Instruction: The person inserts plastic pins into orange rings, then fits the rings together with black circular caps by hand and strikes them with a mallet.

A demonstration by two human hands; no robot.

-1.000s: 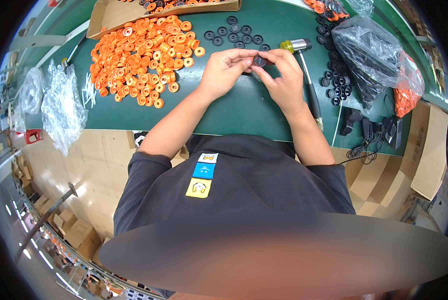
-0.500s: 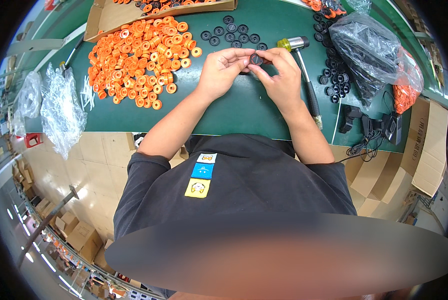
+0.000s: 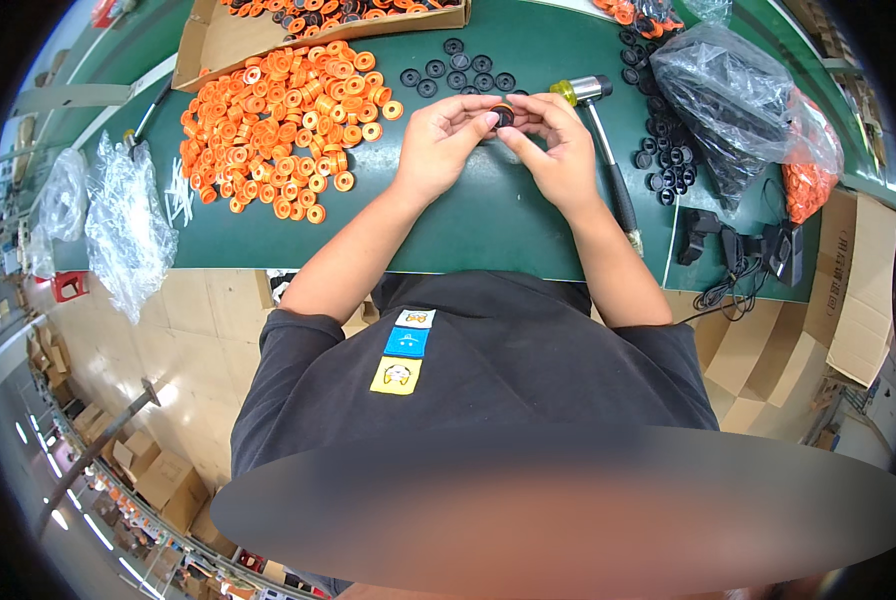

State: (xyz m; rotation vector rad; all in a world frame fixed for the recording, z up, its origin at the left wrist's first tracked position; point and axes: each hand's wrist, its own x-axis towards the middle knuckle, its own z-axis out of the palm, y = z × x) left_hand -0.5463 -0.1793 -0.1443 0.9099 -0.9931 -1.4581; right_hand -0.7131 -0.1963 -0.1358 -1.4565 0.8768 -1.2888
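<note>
Above the green tabletop, my left hand (image 3: 442, 145) pinches a small black round cap (image 3: 505, 118) between thumb and fingers. A bit of orange shows along the cap's upper edge. My right hand (image 3: 556, 150) closes on the same cap from the other side, its thumb and index finger at the rim. Just beyond my hands lie several loose black discs (image 3: 459, 62). To the left of my left hand spreads a large heap of orange ring-shaped parts (image 3: 278, 130). A hammer (image 3: 608, 150) with a yellow and black head lies right of my right hand.
An open cardboard box (image 3: 203, 45) with orange and black parts stands at the far left. Black caps (image 3: 671, 165), a plastic bag (image 3: 733, 85) and a corded black device (image 3: 743, 250) lie at the right. Crumpled clear plastic (image 3: 126, 225) hangs over the left edge.
The cap has tilted between my fingers, and orange now shows at its edge. Both hands stay nearly in place, with the right fingers shifted slightly.
</note>
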